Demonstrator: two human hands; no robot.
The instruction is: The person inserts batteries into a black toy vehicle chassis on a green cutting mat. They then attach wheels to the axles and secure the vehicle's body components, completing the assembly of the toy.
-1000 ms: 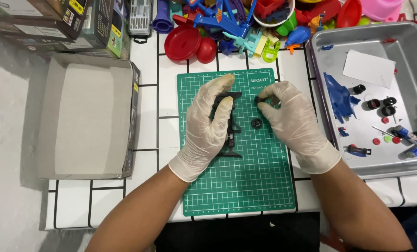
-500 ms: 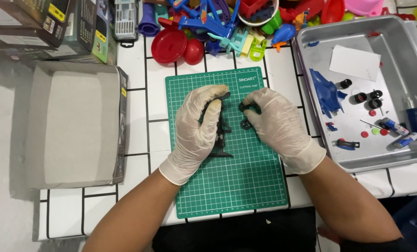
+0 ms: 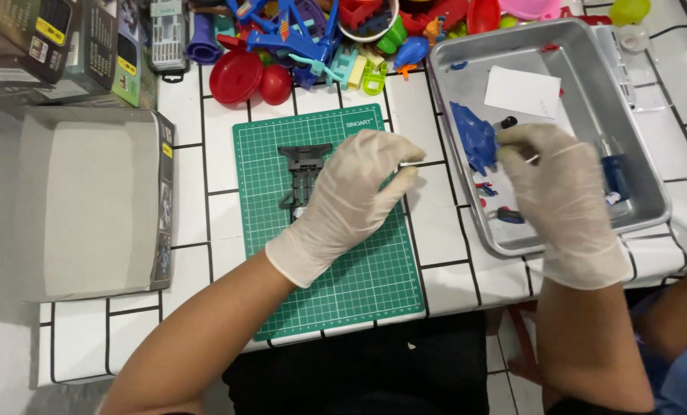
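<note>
Left hand (image 3: 351,196) in a pale glove is resting on the green cutting mat (image 3: 320,307) in the middle of the frame, fingers loosely curled, covering the lower end of the black plastic chassis (image 3: 305,165); I can't tell if it's actually gripping that or just pressing it down. It may also be pinching something tiny and pale at the fingertips, too small to call.

Right hand (image 3: 558,192) is reaching into the grey metal tray (image 3: 451,100) at the upper right, fingers narrowed into a pinch on what looks like a thin light bit, right beside the blue plastic part (image 3: 474,142). What it is exactly, can't make out.

The chassis is looking like light, stiff moulded plastic with thin ribs, so probably easy to snap if twisted. I'd be holding it by the long side rails, not the skinny cross pieces. Gloves plus smooth plastic is probably a bit slippery too.

Open grey box (image 3: 90,200) is sitting at the left of the white tiled worktop (image 3: 443,253), and a heap of colourful plastic toys (image 3: 312,38) is lying along the top edge.
</note>
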